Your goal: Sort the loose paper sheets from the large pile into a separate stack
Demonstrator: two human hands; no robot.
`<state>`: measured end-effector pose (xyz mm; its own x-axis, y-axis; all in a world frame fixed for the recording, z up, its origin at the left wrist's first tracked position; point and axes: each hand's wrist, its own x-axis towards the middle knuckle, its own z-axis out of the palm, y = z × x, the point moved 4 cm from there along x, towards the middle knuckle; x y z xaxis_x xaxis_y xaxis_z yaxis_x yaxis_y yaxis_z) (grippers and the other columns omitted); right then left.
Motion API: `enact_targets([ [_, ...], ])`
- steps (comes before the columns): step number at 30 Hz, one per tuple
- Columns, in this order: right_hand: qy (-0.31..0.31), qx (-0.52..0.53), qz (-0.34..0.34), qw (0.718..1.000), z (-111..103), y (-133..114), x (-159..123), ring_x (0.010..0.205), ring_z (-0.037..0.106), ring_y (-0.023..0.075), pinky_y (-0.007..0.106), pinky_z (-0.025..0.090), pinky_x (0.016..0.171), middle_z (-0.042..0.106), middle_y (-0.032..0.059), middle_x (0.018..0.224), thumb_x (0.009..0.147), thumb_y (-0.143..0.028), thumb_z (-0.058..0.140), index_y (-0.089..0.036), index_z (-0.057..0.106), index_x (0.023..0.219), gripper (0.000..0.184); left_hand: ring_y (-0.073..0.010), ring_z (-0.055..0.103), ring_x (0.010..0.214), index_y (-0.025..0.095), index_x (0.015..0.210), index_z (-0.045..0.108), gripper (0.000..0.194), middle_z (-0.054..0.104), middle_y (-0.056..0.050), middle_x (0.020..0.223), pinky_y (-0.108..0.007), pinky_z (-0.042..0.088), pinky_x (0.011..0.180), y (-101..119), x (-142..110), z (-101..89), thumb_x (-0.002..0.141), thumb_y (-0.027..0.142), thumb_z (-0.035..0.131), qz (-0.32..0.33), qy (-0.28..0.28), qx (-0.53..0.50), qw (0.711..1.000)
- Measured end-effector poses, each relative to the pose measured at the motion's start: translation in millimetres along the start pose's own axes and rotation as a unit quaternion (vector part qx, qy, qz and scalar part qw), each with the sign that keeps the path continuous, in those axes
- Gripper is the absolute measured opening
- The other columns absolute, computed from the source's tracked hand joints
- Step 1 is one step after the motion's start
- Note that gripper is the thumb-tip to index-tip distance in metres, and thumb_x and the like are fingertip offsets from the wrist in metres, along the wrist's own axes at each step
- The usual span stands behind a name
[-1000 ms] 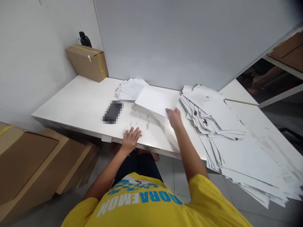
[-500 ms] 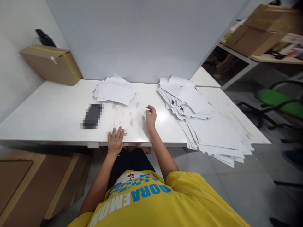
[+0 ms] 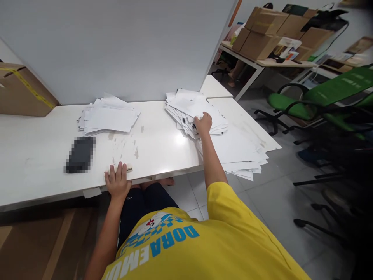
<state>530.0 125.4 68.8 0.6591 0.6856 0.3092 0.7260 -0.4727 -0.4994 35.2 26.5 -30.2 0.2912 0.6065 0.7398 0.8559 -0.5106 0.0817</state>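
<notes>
My left hand point(image 3: 118, 182) lies palm down at the front edge of the white table point(image 3: 157, 144), fingers stretched out. It partly covers a small, thin, pale object point(image 3: 128, 169), whose kind I cannot make out. Over on the right, my right hand point(image 3: 204, 123) reaches onto a messy stack of white paper sheets point(image 3: 186, 103) with dark marks along some edges. Its thumb and fingers are apart and bent at the top sheets; no lifted sheet shows. A second, smaller stack of papers point(image 3: 109, 118) lies at the back left.
A pixelated dark object point(image 3: 81, 154) lies left of my left hand. More loose sheets point(image 3: 236, 151) spread to the table's right front edge. A cardboard box point(image 3: 26, 93) stands back left, against a grey partition point(image 3: 116, 50). Green chairs point(image 3: 291, 103) stand on the right.
My right hand has moved from the bare table to the right-hand paper stack. My left hand stays at the table edge. The view has turned to the right.
</notes>
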Motion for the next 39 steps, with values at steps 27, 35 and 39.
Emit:
enact_targets([
  [27, -0.186, -0.06, -0.093, 0.976, 10, -1, 42, 0.116, 0.059, 0.0313, 0.04, 0.045, 0.095, 0.063, 0.0213, 0.131, 0.087, -0.038, 0.063, -0.012, 0.068, 0.125, 0.046, -0.0294, 0.045, 0.142, 0.027, 0.146, 0.052, 0.062, 0.061, -0.006, 0.141, -0.048, 0.019, 0.124, 7, -8, -0.5, 0.084, 0.025, 0.049, -0.035, -0.016, 0.022, 0.999],
  [35, -0.199, -0.036, -0.105, 0.974, 10, 5, 49, 0.111, 0.061, 0.0266, 0.033, 0.046, 0.091, 0.065, 0.0177, 0.13, 0.087, -0.036, 0.062, -0.014, 0.07, 0.124, 0.044, -0.0303, 0.047, 0.141, 0.026, 0.144, 0.054, 0.062, 0.064, -0.007, 0.138, -0.047, 0.018, 0.122, 8, -8, -2.1, 0.083, 0.025, 0.05, -0.022, 0.025, 0.02, 0.999],
  [39, -0.201, -0.023, -0.114, 0.973, 5, 8, 49, 0.11, 0.063, 0.0242, 0.028, 0.047, 0.087, 0.065, 0.0162, 0.131, 0.086, -0.035, 0.063, -0.014, 0.07, 0.123, 0.043, -0.0306, 0.048, 0.14, 0.027, 0.146, 0.052, 0.063, 0.064, -0.008, 0.137, -0.047, 0.017, 0.122, 7, -9, -1.4, 0.083, 0.023, 0.051, -0.021, 0.036, 0.005, 0.999],
])
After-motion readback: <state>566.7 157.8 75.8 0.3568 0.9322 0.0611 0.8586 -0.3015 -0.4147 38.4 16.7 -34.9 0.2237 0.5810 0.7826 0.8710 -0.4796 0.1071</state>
